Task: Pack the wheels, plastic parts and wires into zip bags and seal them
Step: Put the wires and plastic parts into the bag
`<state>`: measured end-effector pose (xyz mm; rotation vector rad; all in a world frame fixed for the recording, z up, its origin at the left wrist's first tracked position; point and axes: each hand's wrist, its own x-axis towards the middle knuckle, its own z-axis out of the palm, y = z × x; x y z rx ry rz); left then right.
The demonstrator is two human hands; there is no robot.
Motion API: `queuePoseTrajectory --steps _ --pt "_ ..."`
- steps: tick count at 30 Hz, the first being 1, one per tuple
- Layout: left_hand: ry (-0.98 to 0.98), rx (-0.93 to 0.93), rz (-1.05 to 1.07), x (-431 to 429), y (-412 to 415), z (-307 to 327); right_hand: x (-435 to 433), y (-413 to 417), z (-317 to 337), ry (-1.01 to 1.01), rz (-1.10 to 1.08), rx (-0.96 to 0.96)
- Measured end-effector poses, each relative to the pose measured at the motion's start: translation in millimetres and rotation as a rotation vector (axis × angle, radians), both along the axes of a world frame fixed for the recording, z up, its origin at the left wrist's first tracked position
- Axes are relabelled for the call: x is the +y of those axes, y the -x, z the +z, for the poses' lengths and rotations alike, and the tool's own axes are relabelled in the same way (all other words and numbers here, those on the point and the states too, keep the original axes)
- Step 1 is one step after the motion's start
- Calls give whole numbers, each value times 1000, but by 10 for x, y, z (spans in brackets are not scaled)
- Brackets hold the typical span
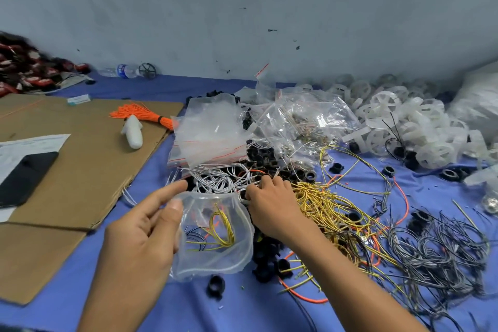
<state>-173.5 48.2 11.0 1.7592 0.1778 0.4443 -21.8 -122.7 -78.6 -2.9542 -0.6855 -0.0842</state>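
My left hand [142, 234] pinches the rim of an open clear zip bag [215, 256] that holds yellow, black and orange wires. To the right of the bag's mouth, my right hand [272, 202] curls its fingers into the pile of white wires [215, 180]. Yellow wires [323, 205] spread to its right, and grey wires [436, 248] lie further right. Black plastic parts [266, 259] sit under my right forearm and one [215, 284] lies below the bag. Translucent white wheels [398, 118] are heaped at the back right.
A stack of empty zip bags [210, 140] lies behind the white wires. Flat cardboard [80, 159] covers the left of the blue cloth, with a phone [27, 178], a white plastic piece [133, 132] and an orange wire bundle [142, 116]. A water bottle [121, 70] lies by the wall.
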Motion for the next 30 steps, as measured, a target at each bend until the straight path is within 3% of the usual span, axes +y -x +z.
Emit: queuePoseTrajectory --steps 6,8,11,13,15,17,24,30 --pt "-34 47 -12 -51 -5 16 -36 60 24 66 18 70" --pt "-176 53 15 -80 10 27 -49 80 58 92 32 79" --pt "-537 69 122 -101 60 75 -68 92 84 69 44 67" --pt "-602 77 182 -120 82 136 -89 87 114 -23 13 3" --pt "-600 96 210 -119 86 202 -136 63 192 -157 -22 -71" --pt "-587 98 191 -99 82 264 -231 38 327 -404 -80 -26" --pt "-599 7 68 -158 -46 324 -595 54 609 -1313 -245 481" --pt "-555 -2 20 -262 -167 285 -775 68 630 -1554 -153 678"
